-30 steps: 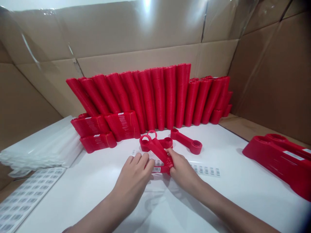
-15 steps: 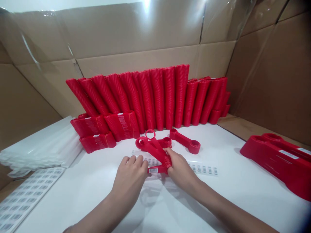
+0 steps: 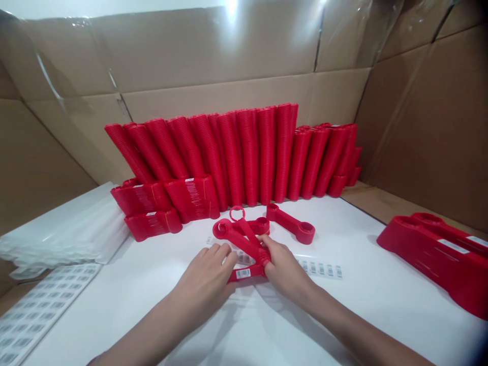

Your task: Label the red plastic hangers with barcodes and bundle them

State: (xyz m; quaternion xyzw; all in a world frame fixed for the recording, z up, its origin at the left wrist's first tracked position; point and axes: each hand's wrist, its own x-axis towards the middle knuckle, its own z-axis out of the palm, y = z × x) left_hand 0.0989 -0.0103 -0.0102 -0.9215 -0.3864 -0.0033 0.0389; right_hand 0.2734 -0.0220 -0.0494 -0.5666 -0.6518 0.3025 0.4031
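My right hand is closed around one end of several thin red plastic pieces, each with a ring at its end and fanned apart. My left hand is closed on the left end of the nearest red plastic piece, which carries a white barcode label. This piece's other end meets the fan at my right fingers. Under the hands lies a strip of barcode stickers, partly covered. Just behind the fan rests another red piece, partly hidden. A low red stack lies to its right.
Tall stacks of red pieces line the back against cardboard walls. Shorter labelled bundles stand at left, larger ones at right. Clear plastic sleeves and a barcode sheet lie on the left of the white table.
The labelled red piece has come slightly lower and nearer, its label tilting a little. My left hand has shifted with it, its fingers flatter. My right hand has barely moved.
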